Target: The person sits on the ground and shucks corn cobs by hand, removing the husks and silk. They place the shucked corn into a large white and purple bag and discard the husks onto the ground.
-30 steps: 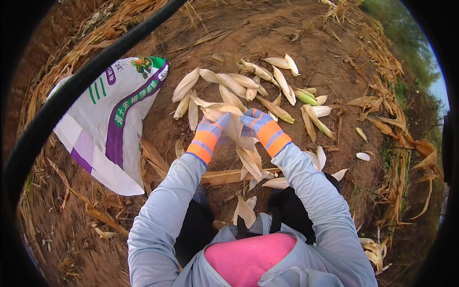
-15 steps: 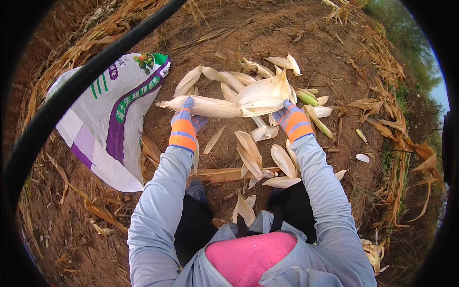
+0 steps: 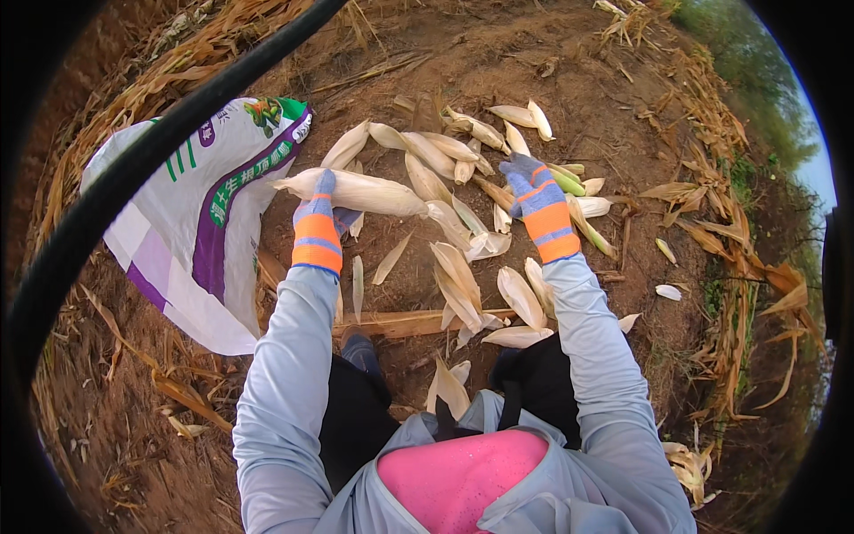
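Note:
My left hand (image 3: 318, 218), in a purple-grey and orange glove, is closed around a corn ear in its pale husk (image 3: 360, 192). The ear lies sideways, its pointed end to the left and its thicker end to the right. My right hand (image 3: 538, 209), gloved alike, is to the right of the ear and apart from it. Its thumb and fingers look parted, and no husk leaf shows between them. Several pale husked ears (image 3: 427, 153) lie on the soil beyond my hands. Greenish ears (image 3: 569, 182) lie just right of my right hand.
A white sack with purple and green bands (image 3: 236, 205) lies at the left. Loose husk leaves (image 3: 520, 298) are scattered between my hands and feet. A black cable or strap (image 3: 151, 147) crosses the upper left view. Dry stalks (image 3: 756, 267) line the right side.
The wide pale husk leaf that stretched from the ear to my right hand is gone from between them. My left hand has shifted slightly left with the ear; my right hand has risen slightly.

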The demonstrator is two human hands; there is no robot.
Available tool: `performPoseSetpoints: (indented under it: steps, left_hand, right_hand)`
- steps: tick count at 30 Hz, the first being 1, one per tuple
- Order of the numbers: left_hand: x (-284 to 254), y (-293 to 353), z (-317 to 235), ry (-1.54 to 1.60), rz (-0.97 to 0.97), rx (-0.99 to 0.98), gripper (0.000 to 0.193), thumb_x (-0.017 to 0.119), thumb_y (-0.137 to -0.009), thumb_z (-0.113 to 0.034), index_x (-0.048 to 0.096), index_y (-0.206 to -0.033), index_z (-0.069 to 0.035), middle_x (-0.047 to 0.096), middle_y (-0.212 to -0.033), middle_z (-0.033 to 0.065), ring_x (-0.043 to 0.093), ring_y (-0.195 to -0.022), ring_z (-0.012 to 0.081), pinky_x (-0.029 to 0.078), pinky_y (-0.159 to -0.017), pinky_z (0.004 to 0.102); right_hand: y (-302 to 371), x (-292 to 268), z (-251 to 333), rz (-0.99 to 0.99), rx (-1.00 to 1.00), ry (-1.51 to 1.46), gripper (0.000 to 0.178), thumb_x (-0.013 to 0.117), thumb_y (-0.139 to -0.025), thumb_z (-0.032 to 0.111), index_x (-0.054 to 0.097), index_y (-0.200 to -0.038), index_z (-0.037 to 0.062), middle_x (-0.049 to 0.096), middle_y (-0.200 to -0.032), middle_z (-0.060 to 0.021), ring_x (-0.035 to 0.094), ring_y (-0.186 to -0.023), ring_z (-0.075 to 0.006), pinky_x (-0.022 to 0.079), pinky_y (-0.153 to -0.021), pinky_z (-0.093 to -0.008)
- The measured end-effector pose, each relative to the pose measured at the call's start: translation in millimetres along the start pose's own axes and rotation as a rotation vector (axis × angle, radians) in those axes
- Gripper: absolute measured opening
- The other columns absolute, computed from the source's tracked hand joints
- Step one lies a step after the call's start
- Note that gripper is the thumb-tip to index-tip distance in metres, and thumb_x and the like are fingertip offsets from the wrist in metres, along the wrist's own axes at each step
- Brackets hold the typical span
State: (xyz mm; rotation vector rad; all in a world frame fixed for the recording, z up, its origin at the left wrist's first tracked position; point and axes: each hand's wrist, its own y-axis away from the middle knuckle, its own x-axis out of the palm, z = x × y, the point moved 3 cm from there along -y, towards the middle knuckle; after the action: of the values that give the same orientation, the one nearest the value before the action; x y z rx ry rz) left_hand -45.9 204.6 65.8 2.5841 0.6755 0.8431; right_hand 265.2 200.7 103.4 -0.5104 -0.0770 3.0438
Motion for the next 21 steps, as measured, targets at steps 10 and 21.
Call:
performPoseSetpoints:
  steps: [10, 21]
  left_hand:
    - [-5, -10, 5, -0.098, -0.002, -0.008, 0.052, 0.066, -0.072, -0.029, 0.041, -0.110, -0.004, 0.049, -0.103, 0.0168, 0.054, -0.089, 0.0321, 0.049, -0.072, 0.0490]
    - [-57, -22, -33, 0.001, -0.081, 0.032, 0.053, 0.061, -0.075, -0.037, 0.041, -0.113, -0.005, 0.050, -0.105, 0.0127, 0.053, -0.092, 0.0255, 0.048, -0.075, 0.0416]
  right_hand:
    - [36, 69, -26, 0.598, 0.210, 0.363, 0.044, 0.057, -0.075, 0.033, 0.052, -0.106, 0.0017, 0.060, -0.087, -0.0138, 0.056, -0.078, -0.0221, 0.042, -0.070, -0.0287]
    - [26, -36, -65, 0.615, 0.306, 0.985, 0.046, 0.059, -0.076, 0.031, 0.050, -0.112, 0.0033, 0.061, -0.090, -0.0132, 0.057, -0.078, -0.0254, 0.044, -0.072, -0.0299]
